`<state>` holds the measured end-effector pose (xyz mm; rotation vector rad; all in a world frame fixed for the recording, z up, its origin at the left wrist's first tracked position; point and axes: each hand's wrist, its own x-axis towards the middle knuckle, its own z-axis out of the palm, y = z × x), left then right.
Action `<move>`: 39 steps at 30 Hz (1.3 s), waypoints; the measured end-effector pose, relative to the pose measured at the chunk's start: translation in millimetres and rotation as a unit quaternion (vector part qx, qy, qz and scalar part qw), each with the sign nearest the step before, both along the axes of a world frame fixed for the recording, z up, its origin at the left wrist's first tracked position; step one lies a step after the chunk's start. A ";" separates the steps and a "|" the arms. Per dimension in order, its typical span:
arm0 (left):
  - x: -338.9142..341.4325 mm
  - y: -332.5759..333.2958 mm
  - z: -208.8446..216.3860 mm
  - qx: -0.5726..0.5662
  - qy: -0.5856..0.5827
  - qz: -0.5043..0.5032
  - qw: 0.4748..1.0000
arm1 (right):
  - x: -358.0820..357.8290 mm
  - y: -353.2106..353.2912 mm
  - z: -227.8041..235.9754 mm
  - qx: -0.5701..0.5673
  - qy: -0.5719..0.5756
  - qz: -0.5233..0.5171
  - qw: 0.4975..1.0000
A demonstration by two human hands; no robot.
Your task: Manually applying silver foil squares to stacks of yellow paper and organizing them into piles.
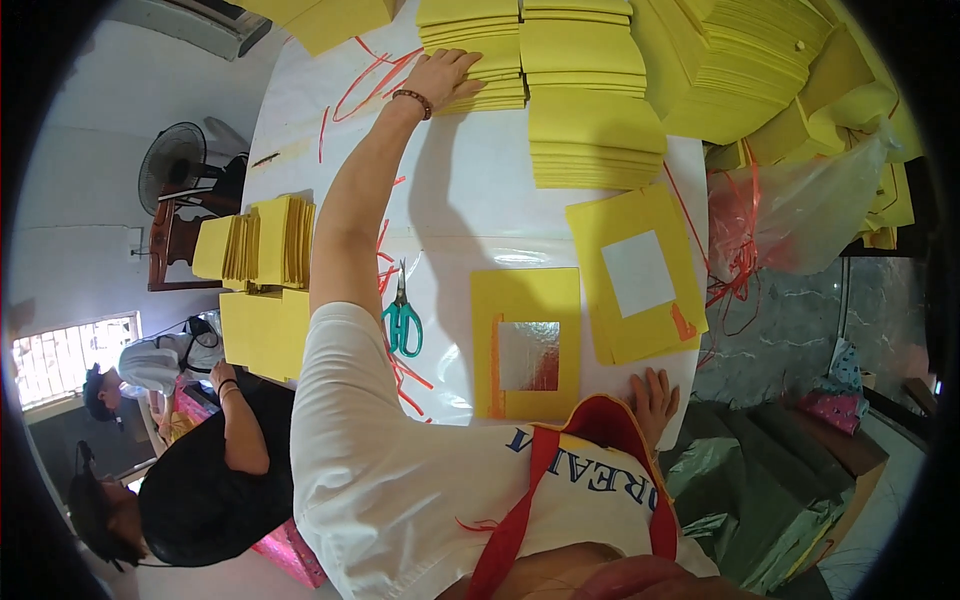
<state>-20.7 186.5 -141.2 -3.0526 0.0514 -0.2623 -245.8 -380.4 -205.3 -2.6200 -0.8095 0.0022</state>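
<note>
My left hand [446, 80] reaches to the far side of the white table [450, 215]. Its fingers are stretched out over a stack of yellow paper [478, 50], resting on its left part. My right hand [655, 402] lies with fingers apart at the near right of the table, just below a yellow sheet with a pale square [640, 273]. Beside that sheet, in front of my chest, is another yellow sheet [525, 290] with a shiny silver foil square and an orange strip. Teal-handled scissors [403, 325] lie left of it, blades pointing away.
More yellow stacks [597, 135] stand at the far middle and right, others [265, 330] along the left edge. Red plastic string [375, 80] is scattered about. A clear plastic bag [800, 215] hangs at the right. A person in black [215, 480] is at the left, near a fan [172, 165].
</note>
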 end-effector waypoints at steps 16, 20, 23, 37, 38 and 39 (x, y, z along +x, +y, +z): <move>-4.4 -17.0 11.7 0.069 -0.003 -0.026 0.997 | 0.8 3.8 5.2 0.010 -0.005 -0.007 1.000; -6.5 -19.9 10.2 0.097 -0.040 -0.032 0.994 | 0.6 4.1 5.7 0.003 0.005 -0.009 1.000; -4.7 -16.9 11.7 0.084 -0.008 -0.035 0.996 | 1.0 4.8 6.8 -0.002 0.003 -0.008 1.000; 2.2 -11.1 18.9 0.029 0.015 -0.024 0.999 | 1.5 3.7 3.5 -0.020 -0.004 -0.004 1.000; 2.3 -11.5 18.7 0.034 -0.003 -0.026 0.999 | 1.1 3.4 1.9 -0.020 -0.008 -0.004 1.000; 3.0 -10.9 18.2 0.034 -0.002 -0.026 0.999 | 1.1 3.4 1.0 -0.019 -0.013 -0.004 1.000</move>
